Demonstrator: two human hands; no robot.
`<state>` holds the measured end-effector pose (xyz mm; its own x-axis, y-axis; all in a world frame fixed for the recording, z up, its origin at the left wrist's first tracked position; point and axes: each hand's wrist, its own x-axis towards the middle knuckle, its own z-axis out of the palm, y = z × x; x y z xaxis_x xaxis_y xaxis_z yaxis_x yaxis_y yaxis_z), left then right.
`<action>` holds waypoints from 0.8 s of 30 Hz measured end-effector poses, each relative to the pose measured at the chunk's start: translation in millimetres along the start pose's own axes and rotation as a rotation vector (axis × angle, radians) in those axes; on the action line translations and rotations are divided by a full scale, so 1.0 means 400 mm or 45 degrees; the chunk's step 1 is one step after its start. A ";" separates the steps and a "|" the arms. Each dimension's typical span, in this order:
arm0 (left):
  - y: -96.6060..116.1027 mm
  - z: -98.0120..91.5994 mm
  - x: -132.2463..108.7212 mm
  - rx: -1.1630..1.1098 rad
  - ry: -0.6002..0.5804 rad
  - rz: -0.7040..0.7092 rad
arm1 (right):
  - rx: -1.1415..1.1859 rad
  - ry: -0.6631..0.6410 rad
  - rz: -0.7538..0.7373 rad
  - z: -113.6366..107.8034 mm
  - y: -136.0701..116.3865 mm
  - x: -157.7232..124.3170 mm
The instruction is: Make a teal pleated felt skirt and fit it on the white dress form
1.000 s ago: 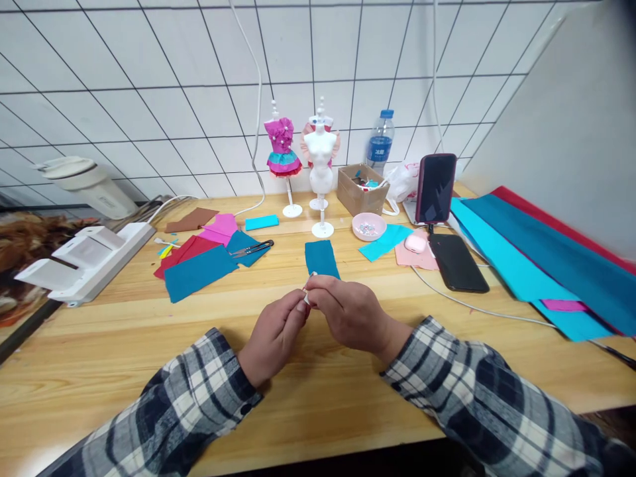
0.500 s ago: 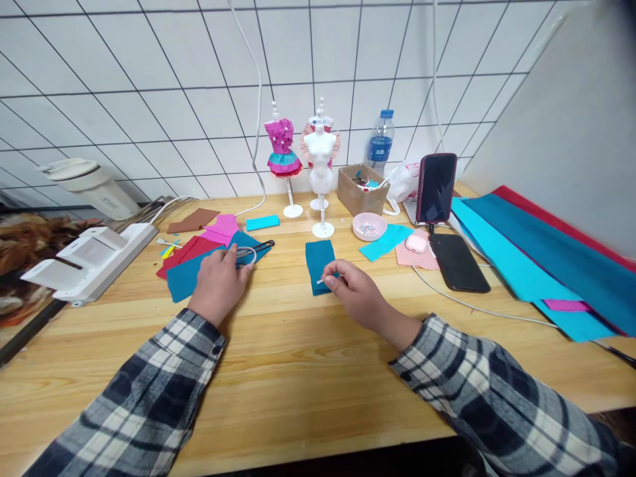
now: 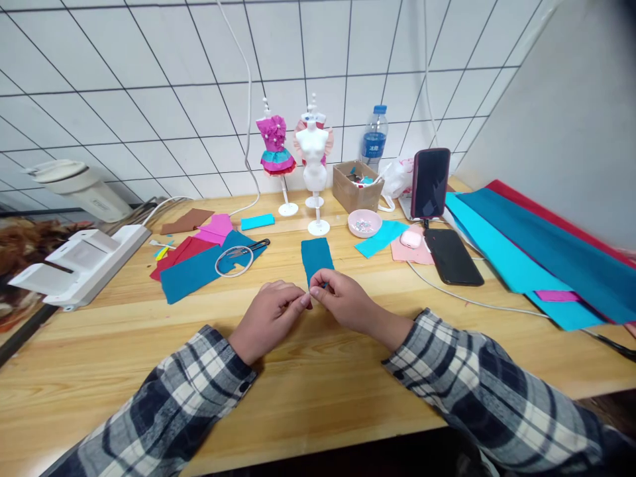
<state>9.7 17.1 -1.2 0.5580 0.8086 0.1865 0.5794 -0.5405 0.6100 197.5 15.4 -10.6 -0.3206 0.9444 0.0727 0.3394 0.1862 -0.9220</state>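
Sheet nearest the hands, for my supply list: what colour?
The sheet is dark teal; best in head view.

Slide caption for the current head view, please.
Left hand and right hand close together by a teal strip, with a bare white mannequin standing behind on a wooden table.

Covered, cropped and too small to read

Anything pinched where the left hand and right hand meet is hidden by the fingers, possibly a tiny scrap. The right hand covers the near end of the teal strip. The bare white mannequin hides most of the rear mannequin, and the box blocks the bottle at its base. In the pink bowl, the bits are too small to identify. The left edge cuts off a blurred brown heap; the right edge crops the large teal sheet, red sheet and dark tool.
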 end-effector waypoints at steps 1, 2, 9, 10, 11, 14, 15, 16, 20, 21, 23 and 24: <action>0.001 0.000 0.000 0.014 0.006 0.019 | -0.008 0.000 0.000 0.001 -0.001 -0.001; 0.001 -0.001 -0.001 0.023 0.018 0.041 | -0.011 0.001 -0.003 0.003 -0.002 -0.001; 0.018 -0.010 -0.012 -0.108 0.108 0.174 | 0.142 0.094 0.128 0.001 0.011 0.003; 0.018 -0.010 -0.012 -0.134 0.125 0.143 | 0.128 0.177 0.120 -0.005 0.014 0.003; 0.017 -0.009 -0.013 -0.162 0.141 0.093 | 0.091 0.262 0.065 -0.012 0.016 0.003; 0.006 -0.004 -0.011 -0.240 0.172 -0.092 | -0.057 0.435 -0.249 -0.031 0.006 -0.005; 0.001 -0.003 -0.011 -0.249 0.175 -0.127 | -0.070 0.458 -0.316 -0.035 -0.001 -0.008; -0.003 -0.002 -0.010 -0.244 0.177 -0.143 | -0.049 0.455 -0.336 -0.037 -0.007 -0.011; -0.014 -0.002 -0.011 -0.207 0.194 -0.128 | 0.165 0.272 -0.133 -0.030 -0.021 -0.014; -0.014 -0.001 -0.011 -0.213 0.190 -0.121 | 0.179 0.231 -0.086 -0.026 -0.020 -0.012; -0.012 0.001 -0.011 -0.216 0.176 -0.100 | 0.170 0.195 -0.035 -0.019 -0.015 -0.009; -0.011 0.002 -0.010 -0.205 0.172 -0.084 | 0.158 0.184 -0.028 -0.015 -0.013 -0.008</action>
<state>5.3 15.9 -5.2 0.4308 0.8707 0.2371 0.5035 -0.4500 0.7375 202.1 13.1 -3.6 -0.1936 0.9712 0.1387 0.2194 0.1807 -0.9588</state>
